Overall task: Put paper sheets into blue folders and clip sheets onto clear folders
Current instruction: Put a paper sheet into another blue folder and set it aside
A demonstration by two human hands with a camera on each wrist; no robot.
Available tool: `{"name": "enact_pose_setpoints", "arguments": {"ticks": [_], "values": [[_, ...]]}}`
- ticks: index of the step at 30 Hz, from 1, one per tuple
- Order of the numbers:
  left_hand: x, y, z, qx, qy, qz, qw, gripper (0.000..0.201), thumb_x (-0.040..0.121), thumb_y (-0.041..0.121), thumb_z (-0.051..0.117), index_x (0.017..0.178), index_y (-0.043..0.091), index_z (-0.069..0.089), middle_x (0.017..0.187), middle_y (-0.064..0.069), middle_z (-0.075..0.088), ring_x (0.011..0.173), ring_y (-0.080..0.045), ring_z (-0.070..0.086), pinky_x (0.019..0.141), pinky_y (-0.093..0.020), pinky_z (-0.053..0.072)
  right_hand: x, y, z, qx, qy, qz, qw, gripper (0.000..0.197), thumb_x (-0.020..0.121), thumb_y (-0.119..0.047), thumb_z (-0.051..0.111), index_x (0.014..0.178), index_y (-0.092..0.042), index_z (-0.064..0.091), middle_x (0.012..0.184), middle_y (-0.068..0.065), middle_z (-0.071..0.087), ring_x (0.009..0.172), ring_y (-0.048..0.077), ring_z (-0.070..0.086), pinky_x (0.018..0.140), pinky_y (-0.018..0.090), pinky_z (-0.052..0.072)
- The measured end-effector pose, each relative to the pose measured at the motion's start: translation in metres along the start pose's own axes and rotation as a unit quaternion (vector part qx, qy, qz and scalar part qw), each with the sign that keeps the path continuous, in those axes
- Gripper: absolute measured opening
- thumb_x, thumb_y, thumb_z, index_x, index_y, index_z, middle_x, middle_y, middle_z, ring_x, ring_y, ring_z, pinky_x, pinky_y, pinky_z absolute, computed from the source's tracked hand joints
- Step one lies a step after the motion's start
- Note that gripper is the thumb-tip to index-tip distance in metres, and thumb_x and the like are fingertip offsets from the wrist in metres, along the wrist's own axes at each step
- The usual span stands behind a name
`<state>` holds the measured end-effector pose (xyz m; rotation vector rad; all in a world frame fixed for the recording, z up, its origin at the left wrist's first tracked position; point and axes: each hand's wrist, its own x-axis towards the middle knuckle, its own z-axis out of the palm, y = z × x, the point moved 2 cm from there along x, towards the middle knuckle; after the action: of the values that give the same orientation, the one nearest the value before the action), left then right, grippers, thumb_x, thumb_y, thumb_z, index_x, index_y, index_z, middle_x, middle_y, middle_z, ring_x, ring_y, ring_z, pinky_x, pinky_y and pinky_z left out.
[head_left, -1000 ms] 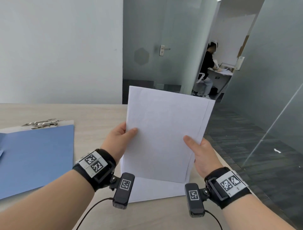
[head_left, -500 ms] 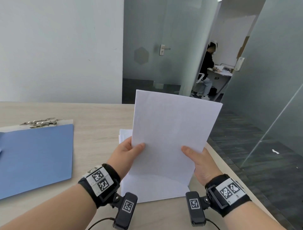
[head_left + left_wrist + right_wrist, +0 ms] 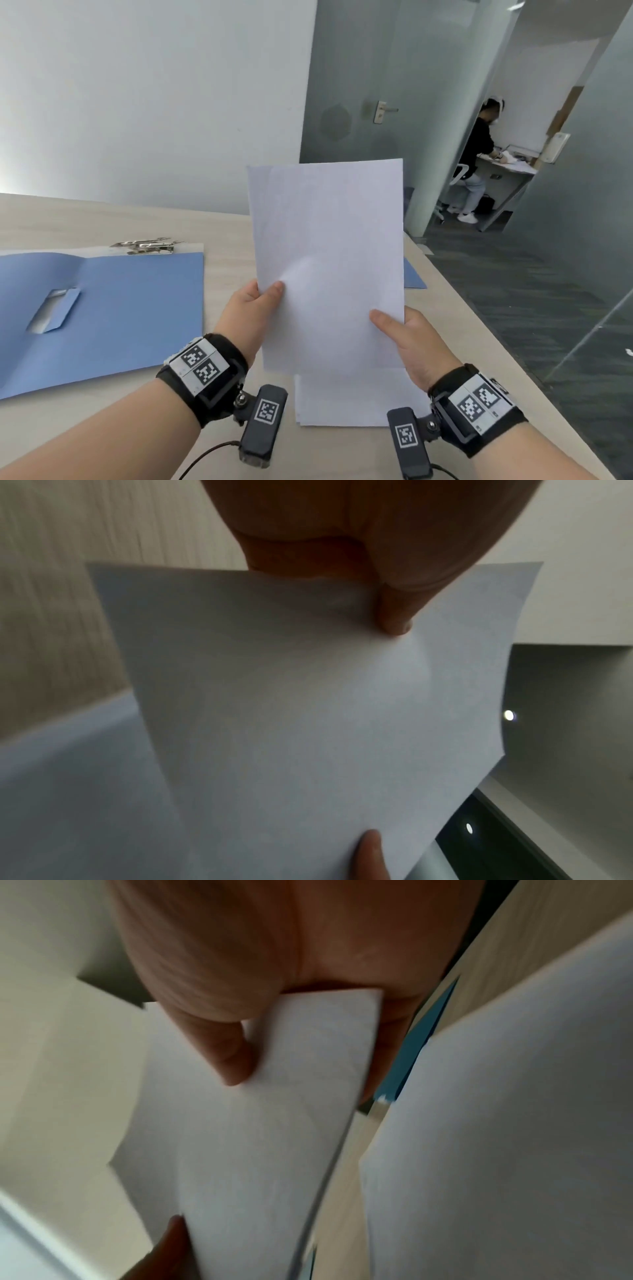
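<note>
Both hands hold a white paper sheet (image 3: pixel 329 260) upright above the wooden table. My left hand (image 3: pixel 255 308) pinches its lower left edge, thumb on the front. My right hand (image 3: pixel 407 334) pinches the lower right edge the same way. The sheet (image 3: pixel 325 710) fills the left wrist view, and the right wrist view shows the sheet (image 3: pixel 260 1137) edge-on. Under it lies a stack of white sheets (image 3: pixel 356 401). An open blue folder (image 3: pixel 113 315) lies flat at the left, with a metal clip (image 3: pixel 147 245) at its far edge.
A corner of another blue folder (image 3: pixel 412 275) shows on the table behind the held sheet. The table's right edge (image 3: pixel 513 370) runs diagonally beside my right arm, with dark floor beyond. A person sits at a desk (image 3: pixel 479 161) in the far room behind glass walls.
The sheet has been raised and turned more upright, and it has shifted slightly left. The head view has swung left, so more of the open blue folder shows.
</note>
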<state>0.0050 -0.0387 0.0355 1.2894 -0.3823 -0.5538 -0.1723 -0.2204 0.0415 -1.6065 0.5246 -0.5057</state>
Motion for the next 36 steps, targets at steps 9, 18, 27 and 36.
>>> {"name": "enact_pose_setpoints", "arguments": {"ticks": [9, 18, 27, 36], "values": [[-0.019, 0.026, -0.137, 0.068, 0.095, -0.071, 0.991, 0.019, 0.098, 0.023, 0.055, 0.106, 0.012, 0.068, 0.096, -0.007, 0.077, 0.075, -0.022, 0.073, 0.067, -0.034, 0.059, 0.048, 0.000, 0.131, -0.104, -0.097, 0.026, 0.990, 0.018, 0.100, -0.025, 0.055, 0.108, -0.021, 0.071, 0.103, -0.010, 0.079, 0.097, 0.011, 0.074, 0.094, 0.037, 0.056], [-0.085, 0.037, -0.277, 0.062, 0.289, -0.106, 0.949, 0.020, 0.096, 0.023, 0.053, 0.107, 0.012, 0.066, 0.092, -0.007, 0.069, 0.075, -0.023, 0.064, 0.062, -0.030, 0.047, 0.090, 0.022, 0.252, -0.137, -0.153, 0.078, 0.976, 0.013, 0.097, -0.021, 0.058, 0.101, -0.012, 0.067, 0.104, 0.003, 0.075, 0.096, 0.026, 0.071, 0.091, 0.042, 0.056], [-0.129, 0.031, -0.339, -0.093, 0.421, -0.097, 0.897, 0.003, 0.092, 0.015, 0.055, 0.089, 0.015, 0.054, 0.085, -0.005, 0.049, 0.075, -0.021, 0.066, 0.051, -0.030, 0.051, 0.092, 0.019, 0.332, -0.141, -0.168, 0.084, 0.972, 0.011, 0.096, -0.015, 0.056, 0.091, -0.009, 0.064, 0.079, 0.007, 0.069, 0.063, 0.022, 0.062, 0.040, 0.020, 0.040], [-0.129, 0.028, -0.345, -0.159, 0.402, -0.083, 0.898, 0.026, 0.091, 0.015, 0.051, 0.117, 0.014, 0.056, 0.116, -0.005, 0.069, 0.092, -0.021, 0.071, 0.056, -0.030, 0.053, 0.095, 0.035, 0.344, -0.088, -0.163, 0.119, 0.975, 0.022, 0.095, -0.019, 0.061, 0.112, -0.006, 0.064, 0.105, 0.010, 0.074, 0.093, 0.031, 0.070, 0.077, 0.039, 0.052]]}}
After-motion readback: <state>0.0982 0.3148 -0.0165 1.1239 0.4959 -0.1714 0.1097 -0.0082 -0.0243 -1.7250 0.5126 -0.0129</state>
